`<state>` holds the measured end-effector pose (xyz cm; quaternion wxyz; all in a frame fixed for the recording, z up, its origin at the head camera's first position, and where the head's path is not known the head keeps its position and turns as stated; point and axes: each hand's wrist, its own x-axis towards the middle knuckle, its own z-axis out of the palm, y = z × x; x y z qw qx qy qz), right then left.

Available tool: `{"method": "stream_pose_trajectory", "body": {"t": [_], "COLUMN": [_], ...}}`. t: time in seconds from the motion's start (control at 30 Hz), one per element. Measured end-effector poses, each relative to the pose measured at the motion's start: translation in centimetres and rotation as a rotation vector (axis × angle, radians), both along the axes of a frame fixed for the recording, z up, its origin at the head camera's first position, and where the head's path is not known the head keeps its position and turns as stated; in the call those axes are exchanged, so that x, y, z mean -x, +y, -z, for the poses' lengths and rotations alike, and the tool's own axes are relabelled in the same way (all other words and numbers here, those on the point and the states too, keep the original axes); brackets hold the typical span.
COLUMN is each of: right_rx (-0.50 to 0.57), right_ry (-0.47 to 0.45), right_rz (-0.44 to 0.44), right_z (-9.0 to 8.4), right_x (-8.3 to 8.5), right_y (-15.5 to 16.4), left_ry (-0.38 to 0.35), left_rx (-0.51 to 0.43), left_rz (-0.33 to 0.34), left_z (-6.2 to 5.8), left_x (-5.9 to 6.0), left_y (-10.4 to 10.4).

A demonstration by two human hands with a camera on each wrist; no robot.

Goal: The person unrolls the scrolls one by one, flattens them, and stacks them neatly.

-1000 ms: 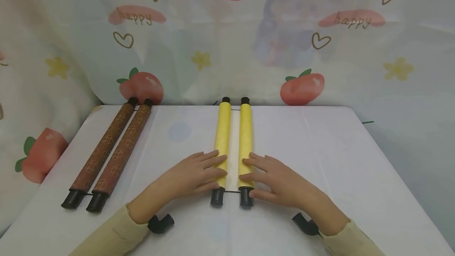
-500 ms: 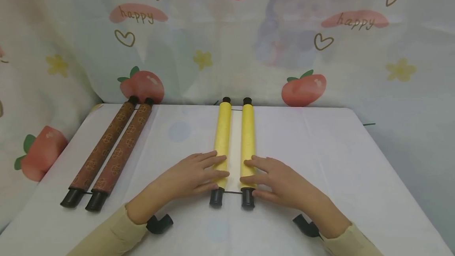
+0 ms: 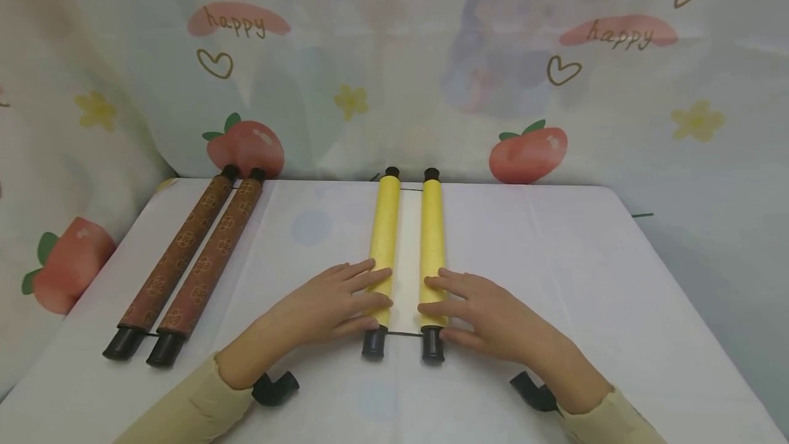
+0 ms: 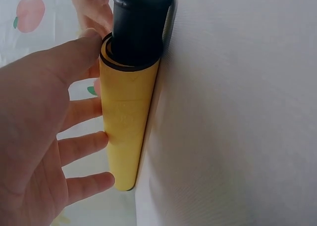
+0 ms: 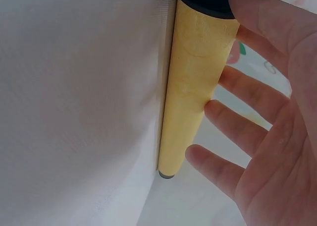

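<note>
Both hands lie flat, fingers straight — the left hand (image 3: 333, 300) on the yellow scroll's (image 3: 407, 252) left roller, the right hand (image 3: 483, 314) on its right — mid-counter (image 3: 555, 259), near the front edge.

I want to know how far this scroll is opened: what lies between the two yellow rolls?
In the head view, a narrow strip of pale scroll paper lies between the left yellow roll and the right yellow roll, with a thin dark cord crossing near their black end caps.
</note>
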<state>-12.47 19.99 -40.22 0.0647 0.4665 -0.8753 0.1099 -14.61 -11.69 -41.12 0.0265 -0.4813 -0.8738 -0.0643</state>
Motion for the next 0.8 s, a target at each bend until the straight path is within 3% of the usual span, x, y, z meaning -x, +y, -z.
{"method": "stream_pose_trajectory", "body": {"t": [0.33,0.6,0.8], "right_rx": [0.001,0.004,0.007], "right_ry": [-0.055,-0.053,-0.060], "right_rz": [0.034,0.042,0.056], "right_z": [0.11,0.13,0.16], "right_x": [-0.03,0.02,0.01], "right_y": [0.24,0.25,0.30], "left_ry": [0.009,-0.045,-0.023], "left_rx": [0.022,0.044,0.025], "left_rz": [-0.018,-0.040,-0.029], "left_z": [-0.22,-0.19,-0.39], "left_x": [0.02,-0.02,0.08], "left_y": [0.11,0.07,0.04]}}
